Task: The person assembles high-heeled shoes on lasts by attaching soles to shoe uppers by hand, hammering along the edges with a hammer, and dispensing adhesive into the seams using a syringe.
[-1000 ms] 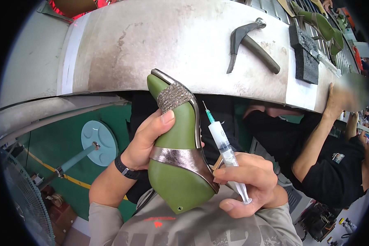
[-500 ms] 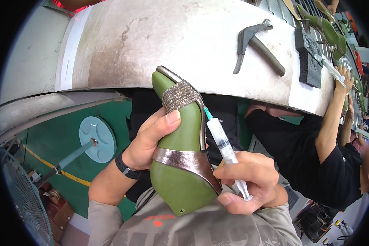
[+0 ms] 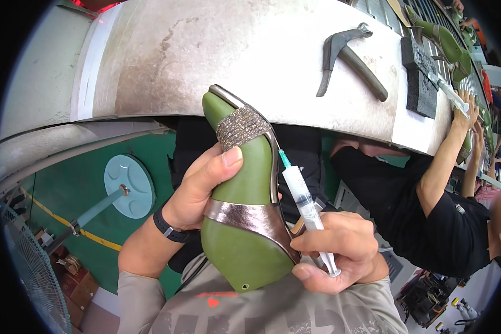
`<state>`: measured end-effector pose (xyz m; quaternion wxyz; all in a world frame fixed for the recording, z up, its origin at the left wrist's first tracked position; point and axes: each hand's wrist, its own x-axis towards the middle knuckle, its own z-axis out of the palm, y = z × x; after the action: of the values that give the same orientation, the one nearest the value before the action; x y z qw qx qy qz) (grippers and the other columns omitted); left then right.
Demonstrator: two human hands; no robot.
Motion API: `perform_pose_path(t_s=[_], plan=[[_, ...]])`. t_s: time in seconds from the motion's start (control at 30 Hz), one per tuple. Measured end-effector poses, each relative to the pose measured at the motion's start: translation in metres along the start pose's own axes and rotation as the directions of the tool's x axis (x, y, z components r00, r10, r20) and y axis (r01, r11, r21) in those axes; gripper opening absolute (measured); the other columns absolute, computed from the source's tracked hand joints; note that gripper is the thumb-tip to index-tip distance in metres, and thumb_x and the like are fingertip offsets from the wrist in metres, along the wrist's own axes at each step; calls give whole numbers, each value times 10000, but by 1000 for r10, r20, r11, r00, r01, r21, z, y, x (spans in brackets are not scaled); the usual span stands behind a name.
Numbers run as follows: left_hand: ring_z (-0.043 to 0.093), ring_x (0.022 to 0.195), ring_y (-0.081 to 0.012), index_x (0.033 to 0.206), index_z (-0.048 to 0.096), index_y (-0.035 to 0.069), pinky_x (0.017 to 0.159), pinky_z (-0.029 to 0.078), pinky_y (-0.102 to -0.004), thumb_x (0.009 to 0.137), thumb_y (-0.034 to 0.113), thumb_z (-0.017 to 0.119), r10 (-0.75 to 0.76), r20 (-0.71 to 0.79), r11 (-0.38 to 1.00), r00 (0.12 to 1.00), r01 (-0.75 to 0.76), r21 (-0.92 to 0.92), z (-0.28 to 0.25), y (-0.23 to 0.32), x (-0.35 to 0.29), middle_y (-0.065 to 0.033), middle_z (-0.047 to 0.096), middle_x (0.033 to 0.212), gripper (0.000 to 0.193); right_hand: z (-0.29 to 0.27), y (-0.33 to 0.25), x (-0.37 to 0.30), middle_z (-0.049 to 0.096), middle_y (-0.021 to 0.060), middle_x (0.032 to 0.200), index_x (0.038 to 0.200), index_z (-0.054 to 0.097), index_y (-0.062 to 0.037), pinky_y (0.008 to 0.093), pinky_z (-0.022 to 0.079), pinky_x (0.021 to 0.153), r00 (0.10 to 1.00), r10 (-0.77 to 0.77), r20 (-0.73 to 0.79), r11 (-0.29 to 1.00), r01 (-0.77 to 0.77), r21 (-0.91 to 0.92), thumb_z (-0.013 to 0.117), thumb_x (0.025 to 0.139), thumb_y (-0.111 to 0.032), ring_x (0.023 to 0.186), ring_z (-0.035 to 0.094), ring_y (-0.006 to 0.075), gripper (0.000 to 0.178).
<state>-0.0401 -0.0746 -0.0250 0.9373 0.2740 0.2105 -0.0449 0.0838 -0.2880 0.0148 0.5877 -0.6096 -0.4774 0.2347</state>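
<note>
My left hand (image 3: 197,186) is closed around a green shoe last (image 3: 245,253) wearing a sandal, toe end pointing away from me. Its thumb presses just below the glittery, cord-like front strap (image 3: 242,129). A shiny bronze strap (image 3: 247,217) wraps the heel part, and the sole runs along the right side. In my right hand (image 3: 342,245) is a clear plastic syringe (image 3: 302,197) with a green-based needle. The needle's tip is at the edge between last and sole, beside the front strap; whether it touches cannot be made out. Fingers grip the lower barrel near the plunger.
A pale worktable (image 3: 222,55) lies ahead, with a hammer (image 3: 364,72) and a black block (image 3: 420,83) on it. At right, a co-worker (image 3: 459,231) in black reaches toward more green lasts (image 3: 445,42). A blue stool (image 3: 129,186) and a fan (image 3: 30,267) stand at left.
The last and sandal have shifted very slightly left and away from me, held by my left hand. The syringe's needle end has moved slightly down along the sole edge.
</note>
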Motion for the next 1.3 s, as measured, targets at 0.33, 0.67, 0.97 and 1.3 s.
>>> perform_pose_path(t_s=[0.33, 0.67, 0.97, 1.3], plan=[[722, 1022, -257, 1416, 471, -18, 899, 623, -397, 1045, 436, 589, -9, -10, 1000, 1000, 9, -23, 0, -1, -1, -171, 659, 1175, 599, 1, 1, -5, 590, 30, 625, 983, 778, 15, 282, 366, 414, 1000, 2, 2, 1000, -2, 10, 864, 714, -124, 457, 489, 134, 315], [729, 1020, -273, 1382, 508, -29, 906, 621, -418, 1047, 477, 563, 20, 7, 1000, 1000, -20, -2, -8, -10, 3, -195, 677, 1171, 609, -4, -3, -9, 625, 30, 629, 1009, 762, 46, 282, 413, 436, 999, 37, 34, 997, -39, 59, 876, 739, -225, 463, 533, 146, 399], [733, 1046, -463, 1472, 447, -24, 821, 662, -572, 992, 561, 613, 23, 51, 1000, 998, -23, -4, -8, -12, 13, -338, 633, 1244, 774, -59, 6, -13, 719, 151, 917, 1327, 595, 56, 263, 490, 622, 815, 11, -579, 988, -98, -120, 668, 1007, -424, 680, 621, 155, 582], [746, 1020, -452, 1482, 421, -7, 770, 685, -568, 1019, 644, 509, 161, -24, 986, 987, -162, -43, 4, -22, 23, -373, 618, 1259, 803, -193, 48, 23, 736, 174, 827, 1254, 642, 51, 228, 465, 548, 572, 181, -800, 984, -102, 149, 571, 1070, -429, 579, 649, 144, 519]])
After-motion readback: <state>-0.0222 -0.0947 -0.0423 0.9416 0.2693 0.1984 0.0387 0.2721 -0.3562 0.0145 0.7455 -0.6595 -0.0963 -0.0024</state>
